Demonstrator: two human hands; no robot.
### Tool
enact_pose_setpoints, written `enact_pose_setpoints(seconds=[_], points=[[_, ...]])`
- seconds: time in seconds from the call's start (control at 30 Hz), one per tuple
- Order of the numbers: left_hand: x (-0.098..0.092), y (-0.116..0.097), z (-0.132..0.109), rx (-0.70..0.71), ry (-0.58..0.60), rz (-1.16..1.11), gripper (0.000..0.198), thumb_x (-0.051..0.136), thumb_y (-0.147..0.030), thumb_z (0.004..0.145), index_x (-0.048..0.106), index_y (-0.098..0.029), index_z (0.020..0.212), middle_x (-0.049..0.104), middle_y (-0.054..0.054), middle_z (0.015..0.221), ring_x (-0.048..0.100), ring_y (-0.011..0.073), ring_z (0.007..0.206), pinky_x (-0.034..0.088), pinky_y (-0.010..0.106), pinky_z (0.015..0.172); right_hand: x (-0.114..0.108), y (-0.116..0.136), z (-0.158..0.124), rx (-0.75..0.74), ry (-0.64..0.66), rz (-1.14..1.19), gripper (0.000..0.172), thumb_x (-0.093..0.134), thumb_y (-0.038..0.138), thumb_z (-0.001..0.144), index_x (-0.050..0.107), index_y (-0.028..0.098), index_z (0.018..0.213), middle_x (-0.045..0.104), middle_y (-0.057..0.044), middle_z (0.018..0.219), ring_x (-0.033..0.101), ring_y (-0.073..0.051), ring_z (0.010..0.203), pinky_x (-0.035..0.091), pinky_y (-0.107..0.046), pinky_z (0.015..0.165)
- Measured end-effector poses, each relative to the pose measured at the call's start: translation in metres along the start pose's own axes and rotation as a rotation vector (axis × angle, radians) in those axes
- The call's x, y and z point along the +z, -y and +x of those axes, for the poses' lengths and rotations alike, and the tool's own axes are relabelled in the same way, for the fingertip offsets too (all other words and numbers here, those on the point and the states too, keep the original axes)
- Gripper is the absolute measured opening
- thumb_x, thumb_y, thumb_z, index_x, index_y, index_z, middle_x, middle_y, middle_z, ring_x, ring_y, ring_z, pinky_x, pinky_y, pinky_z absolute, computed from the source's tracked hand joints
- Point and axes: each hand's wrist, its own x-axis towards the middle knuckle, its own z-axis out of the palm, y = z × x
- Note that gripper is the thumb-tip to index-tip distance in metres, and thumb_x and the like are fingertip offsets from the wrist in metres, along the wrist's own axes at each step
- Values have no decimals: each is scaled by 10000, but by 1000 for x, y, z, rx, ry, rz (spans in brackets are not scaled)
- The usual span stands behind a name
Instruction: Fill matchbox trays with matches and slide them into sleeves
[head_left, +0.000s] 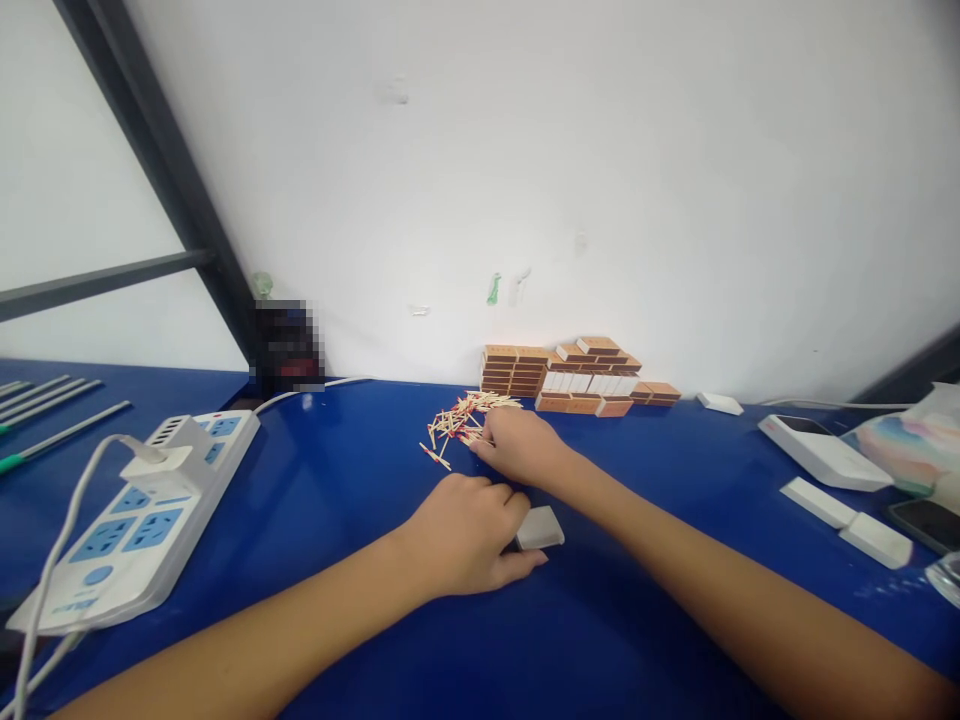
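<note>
A small white matchbox tray [541,527] lies on the blue table in the grip of my left hand [472,535]. The thumb is along its near side and the curled fingers are at its far side. Farther off, my right hand [523,443] has its thumb and fingers pinched together at the near edge of a loose pile of matches [459,416]. These are pale sticks with red heads, lying in many directions. My fingers partly hide the ones they grip. Behind the pile, brown matchboxes [514,370] stand stacked against the wall.
A white power strip [187,540] with plugs and a cable is on the left. Rods with green ends [67,430] lie beyond it. To the right are a white device with a dark screen [825,452], white box pieces [847,520] and a plastic bag [911,440].
</note>
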Motion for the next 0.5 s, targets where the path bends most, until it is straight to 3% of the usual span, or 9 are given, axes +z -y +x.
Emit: enact_pose_setpoints(seconds=[0.3, 0.5], points=[[-1, 21, 2, -183, -89, -180, 327, 695, -535, 905, 699, -220, 992, 724, 10, 815, 673, 206, 707, 335, 294, 555, -14, -58, -38, -20, 98, 87, 219, 637, 372, 962, 679, 200, 834, 744, -54, 879, 662, -184, 751, 400, -287, 616], [-1, 24, 5, -254, -114, -249, 307, 701, -517, 911, 718, -236, 1031, 632, -27, 671, 592, 157, 595, 302, 275, 558, -2, -93, -61, -1, 52, 277, 316, 580, 498, 981, 630, 214, 850, 705, -35, 833, 597, -176, 691, 385, -298, 589]])
